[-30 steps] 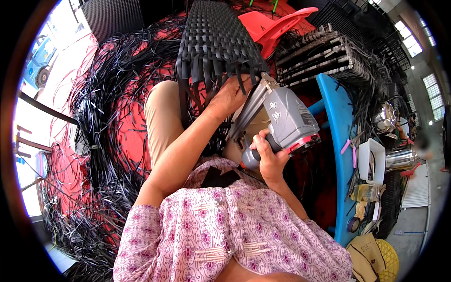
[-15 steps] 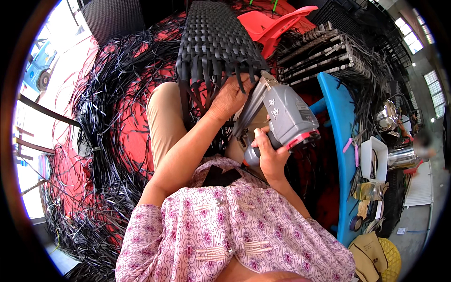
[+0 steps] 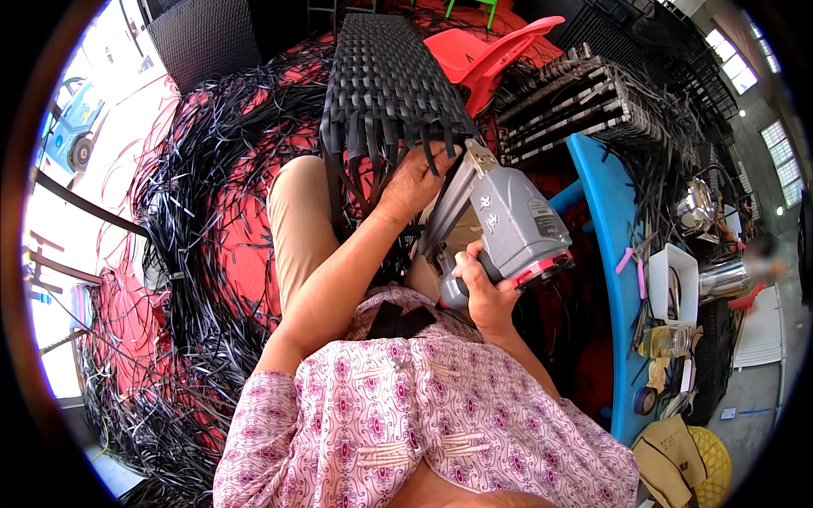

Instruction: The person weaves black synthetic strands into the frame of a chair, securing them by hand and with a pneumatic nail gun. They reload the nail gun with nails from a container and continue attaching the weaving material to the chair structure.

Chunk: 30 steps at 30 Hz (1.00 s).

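In front of me stands a panel woven of flat black plastic strips (image 3: 381,76), with loose strip ends hanging from its near edge. My left hand (image 3: 413,184) is closed at the right part of that edge, its fingers curled under the hanging ends and partly hidden by them. In my right hand (image 3: 487,292) is a grey air stapler (image 3: 521,216), gripped by its handle. The stapler's metal nose meets the panel's near right corner, close to my left fingertips. Whether it touches the frame beneath cannot be made out.
Heaps of loose black strips (image 3: 190,220) cover the red floor sheet (image 3: 237,254) on the left. A red chair (image 3: 483,55) and stacked woven frames (image 3: 567,106) stand beyond. At right, a blue bench (image 3: 605,229) adjoins a white tray (image 3: 675,284), pink-handled scissors (image 3: 627,261) and a tape roll (image 3: 645,400).
The view has shifted slightly, so the panel appears a little lower. Both hands keep their holds, and the stapler's nose stays at the panel's corner with the body tilted slightly differently.
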### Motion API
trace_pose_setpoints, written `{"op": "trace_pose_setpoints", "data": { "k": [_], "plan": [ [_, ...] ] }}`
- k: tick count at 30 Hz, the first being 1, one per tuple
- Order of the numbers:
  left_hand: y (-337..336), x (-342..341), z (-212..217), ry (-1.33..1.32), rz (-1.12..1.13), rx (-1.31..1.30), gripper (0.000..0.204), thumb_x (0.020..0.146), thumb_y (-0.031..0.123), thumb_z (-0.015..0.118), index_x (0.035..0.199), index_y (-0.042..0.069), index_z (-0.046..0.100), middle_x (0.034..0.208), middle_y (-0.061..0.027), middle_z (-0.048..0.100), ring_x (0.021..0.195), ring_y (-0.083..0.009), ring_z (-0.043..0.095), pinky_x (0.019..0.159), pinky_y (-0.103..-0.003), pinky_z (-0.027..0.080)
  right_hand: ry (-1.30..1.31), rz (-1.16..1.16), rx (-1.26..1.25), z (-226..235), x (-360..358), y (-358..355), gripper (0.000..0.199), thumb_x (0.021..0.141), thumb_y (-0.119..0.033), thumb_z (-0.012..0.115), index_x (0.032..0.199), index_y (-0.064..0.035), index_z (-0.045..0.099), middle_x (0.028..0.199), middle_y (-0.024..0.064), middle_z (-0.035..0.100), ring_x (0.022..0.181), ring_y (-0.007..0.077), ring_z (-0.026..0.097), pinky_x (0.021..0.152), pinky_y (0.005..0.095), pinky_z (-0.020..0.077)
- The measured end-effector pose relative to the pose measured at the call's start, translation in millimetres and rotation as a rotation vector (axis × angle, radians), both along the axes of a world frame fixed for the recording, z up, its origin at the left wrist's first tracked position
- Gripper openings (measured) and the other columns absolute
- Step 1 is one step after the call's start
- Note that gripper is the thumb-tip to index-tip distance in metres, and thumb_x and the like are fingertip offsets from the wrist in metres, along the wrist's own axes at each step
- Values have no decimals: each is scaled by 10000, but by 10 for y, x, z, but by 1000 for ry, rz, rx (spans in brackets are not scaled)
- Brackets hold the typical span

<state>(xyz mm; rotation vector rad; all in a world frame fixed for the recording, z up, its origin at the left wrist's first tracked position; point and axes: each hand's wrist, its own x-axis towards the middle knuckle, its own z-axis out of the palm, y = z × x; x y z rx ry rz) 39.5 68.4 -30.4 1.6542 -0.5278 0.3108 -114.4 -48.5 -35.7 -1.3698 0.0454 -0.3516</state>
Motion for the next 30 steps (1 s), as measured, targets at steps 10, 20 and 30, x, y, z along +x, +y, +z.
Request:
{"op": "trace_pose_setpoints", "data": {
  "k": [10,20,30],
  "plan": [
    [-29,47,-111,-83,44,-31,275,942,222,545,853,-33,599,574,-126,473,546,-173,424,535,-340,374,-9,-10,42,14,69,69,240,823,11,666,1017,-9,524,909,38,560,723,114,574,646,272,520],
    [7,51,-91,80,39,133,246,971,240,504,967,26,624,810,-186,616,800,-362,601,709,-399,460,-7,-24,-5,-19,129,58,206,834,8,664,996,-4,537,906,43,567,700,110,573,626,270,521],
    [3,38,-74,-3,52,91,241,956,238,531,1002,34,651,828,-168,637,819,-334,623,716,-389,472,-29,-30,36,-42,140,68,216,825,29,665,997,1,537,919,52,569,717,117,584,642,271,528]
  ]
}}
